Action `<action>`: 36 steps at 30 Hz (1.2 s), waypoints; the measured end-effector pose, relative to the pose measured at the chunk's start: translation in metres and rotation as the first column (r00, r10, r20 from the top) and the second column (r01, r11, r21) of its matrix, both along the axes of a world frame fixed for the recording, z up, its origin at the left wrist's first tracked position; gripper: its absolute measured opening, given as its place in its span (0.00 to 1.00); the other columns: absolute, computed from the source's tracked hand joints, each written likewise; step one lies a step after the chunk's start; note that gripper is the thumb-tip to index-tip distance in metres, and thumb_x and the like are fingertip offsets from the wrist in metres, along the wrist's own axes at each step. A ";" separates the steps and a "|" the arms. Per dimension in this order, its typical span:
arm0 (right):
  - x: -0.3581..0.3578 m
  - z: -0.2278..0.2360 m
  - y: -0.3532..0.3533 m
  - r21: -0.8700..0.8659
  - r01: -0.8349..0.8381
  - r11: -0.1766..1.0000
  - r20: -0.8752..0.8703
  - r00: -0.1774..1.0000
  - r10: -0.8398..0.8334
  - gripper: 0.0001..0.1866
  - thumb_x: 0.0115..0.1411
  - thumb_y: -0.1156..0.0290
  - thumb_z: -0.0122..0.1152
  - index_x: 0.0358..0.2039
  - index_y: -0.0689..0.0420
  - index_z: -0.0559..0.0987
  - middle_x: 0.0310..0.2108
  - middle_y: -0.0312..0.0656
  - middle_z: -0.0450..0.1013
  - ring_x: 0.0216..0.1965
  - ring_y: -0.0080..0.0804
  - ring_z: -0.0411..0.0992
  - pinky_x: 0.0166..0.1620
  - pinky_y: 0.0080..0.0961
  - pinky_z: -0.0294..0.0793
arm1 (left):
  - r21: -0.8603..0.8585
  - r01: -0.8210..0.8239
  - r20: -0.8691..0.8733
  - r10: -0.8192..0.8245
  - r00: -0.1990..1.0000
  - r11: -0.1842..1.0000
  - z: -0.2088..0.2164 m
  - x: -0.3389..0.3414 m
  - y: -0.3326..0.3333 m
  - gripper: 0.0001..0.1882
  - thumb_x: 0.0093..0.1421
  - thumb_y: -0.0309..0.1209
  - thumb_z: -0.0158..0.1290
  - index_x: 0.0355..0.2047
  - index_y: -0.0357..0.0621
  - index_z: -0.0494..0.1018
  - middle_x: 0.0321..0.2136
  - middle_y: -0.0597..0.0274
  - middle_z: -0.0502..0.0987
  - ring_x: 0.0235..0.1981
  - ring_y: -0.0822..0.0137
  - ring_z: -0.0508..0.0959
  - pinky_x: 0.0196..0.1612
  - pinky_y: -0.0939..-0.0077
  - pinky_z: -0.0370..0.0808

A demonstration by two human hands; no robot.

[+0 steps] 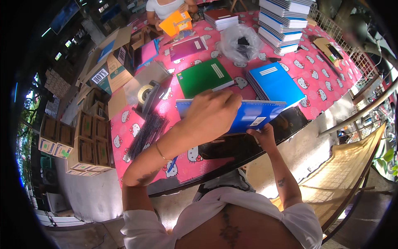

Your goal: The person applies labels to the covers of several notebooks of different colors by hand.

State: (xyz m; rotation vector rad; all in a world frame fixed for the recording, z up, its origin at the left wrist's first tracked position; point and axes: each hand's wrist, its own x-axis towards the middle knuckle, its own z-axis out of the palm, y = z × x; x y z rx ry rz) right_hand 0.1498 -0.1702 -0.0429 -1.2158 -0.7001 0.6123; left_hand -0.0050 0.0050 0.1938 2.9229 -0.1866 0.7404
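A blue notebook (pixel 265 111) is tilted up on edge in front of me, a row of small holes along its upper edge. My left hand (pixel 215 108) reaches across its top left part, fingers curled down and closed over the upper edge. Under the lower edge, my right hand (pixel 264 135) grips the notebook, thumb showing on the near side. Below it lies a flat black device or board (pixel 219 146), partly hidden. Just beyond are a green notebook (pixel 205 76) and a stack of blue notebooks (pixel 277 83). Black spiral binding coils (pixel 147 133) lie beside my left forearm.
A tape dispenser (pixel 146 96) and a blue pen (pixel 171 164) rest on the pink patterned tablecloth (pixel 188 169). A tall notebook stack (pixel 282 31) and a plastic bag (pixel 239 41) stand farther back. Across the table, a person holds an orange folder (pixel 175 24). Cardboard boxes (pixel 89 145) fill the left.
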 end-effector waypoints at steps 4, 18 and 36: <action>-0.010 0.001 0.002 0.002 0.020 1.000 -0.083 0.996 -0.020 0.14 0.56 0.82 0.71 0.43 0.59 0.81 0.40 0.33 0.81 0.42 0.18 0.76 0.47 0.19 0.77 | 0.036 0.004 0.013 -0.005 1.000 0.999 -0.001 -0.007 -0.013 0.06 0.56 0.25 0.56 0.34 0.41 0.72 0.26 0.57 0.75 0.28 0.54 0.78 0.32 0.59 0.74; -0.026 0.007 0.009 0.035 -0.140 0.990 -0.029 0.990 0.141 0.27 0.56 0.78 0.72 0.55 0.62 0.72 0.51 0.39 0.75 0.54 0.28 0.71 0.57 0.28 0.70 | 0.085 -0.144 0.029 0.142 0.989 0.986 -0.051 -0.045 0.004 0.11 0.55 0.27 0.56 0.39 0.38 0.75 0.31 0.58 0.79 0.36 0.56 0.80 0.45 0.55 0.73; -0.022 -0.018 0.027 -0.121 -0.016 0.992 0.111 0.993 0.030 0.34 0.51 0.67 0.78 0.55 0.59 0.70 0.52 0.42 0.72 0.52 0.32 0.70 0.56 0.32 0.69 | 0.035 -0.946 -0.125 0.941 0.315 0.322 -0.297 -0.186 0.150 0.13 0.64 0.36 0.54 0.41 0.38 0.72 0.38 0.51 0.74 0.44 0.50 0.75 0.44 0.59 0.76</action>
